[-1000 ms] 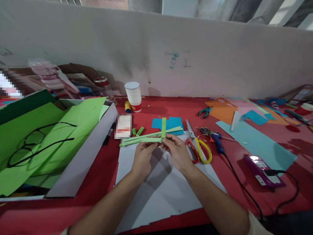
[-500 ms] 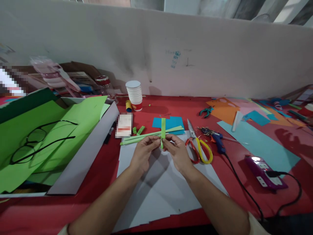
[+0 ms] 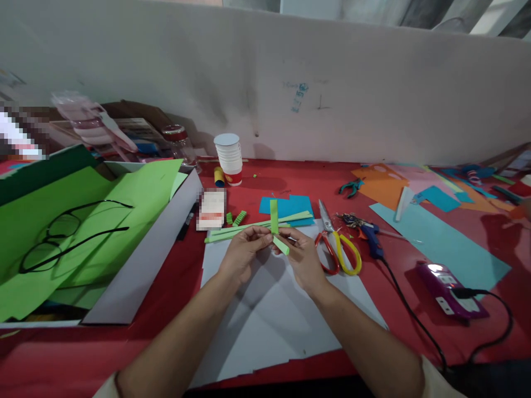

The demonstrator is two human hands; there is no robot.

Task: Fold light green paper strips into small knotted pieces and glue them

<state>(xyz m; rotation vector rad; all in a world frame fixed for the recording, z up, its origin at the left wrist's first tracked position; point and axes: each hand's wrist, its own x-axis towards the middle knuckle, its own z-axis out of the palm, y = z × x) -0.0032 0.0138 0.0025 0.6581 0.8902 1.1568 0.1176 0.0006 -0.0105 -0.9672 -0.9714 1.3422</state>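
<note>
Between the fingertips of my left hand (image 3: 248, 249) and my right hand (image 3: 301, 254) is a folded green paper strip (image 3: 274, 216). One arm of it stands up, and a shorter end angles down to the right. Both hands are closed in a pinch at the fold, above the white paper (image 3: 269, 320). Just behind them lie long light-green paper strips (image 3: 228, 234) and blue paper (image 3: 301, 204). Small pleated green paper pieces (image 3: 239, 218) rest to the left. Scissors (image 3: 338, 243) with one red and one yellow handle lie right of my right hand.
A box (image 3: 166, 237) with green sheets and eyeglasses (image 3: 50, 240) stands left. Stacked paper cups (image 3: 229, 160) are at the back. To the right are pliers (image 3: 352, 188), a glue gun (image 3: 372, 240), a purple power strip (image 3: 450, 290) and coloured paper (image 3: 440, 240).
The strip's lower end has swung out to the right and shows more. Its upright part leans slightly left. Both hands stay nearly in place.
</note>
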